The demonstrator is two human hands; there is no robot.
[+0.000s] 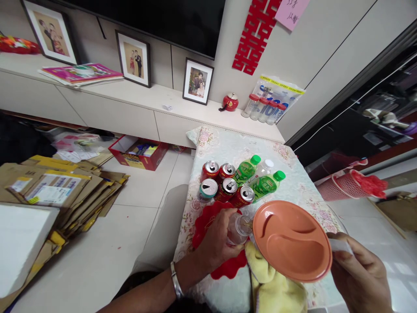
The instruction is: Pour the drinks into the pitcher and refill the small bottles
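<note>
My left hand (pixel 221 237) is wrapped round a clear plastic bottle (pixel 237 229), whose mouth points toward an orange divided plate (pixel 293 241). At the plate's right edge, my right hand (pixel 363 269) pinches a small white piece (pixel 340 246); whether it joins the plate, I cannot tell. Below the bottle lies a red scalloped mat (pixel 230 266). A yellow cloth (pixel 278 291) is bunched under the plate's near side. Just beyond my left hand stand several cans, one with a teal rim (pixel 208 188) and a red one (pixel 244 196), beside green-capped bottles (pixel 265 186).
A flowered tablecloth (pixel 228 145) covers the table. Behind it, a low white cabinet (pixel 169 98) carries framed photos (pixel 198 81), a red jar (pixel 230 102) and red-lidded glass jars (pixel 259 109). Flattened cardboard (pixel 65 187) lies at left; a pink basket (pixel 337 187) is at right.
</note>
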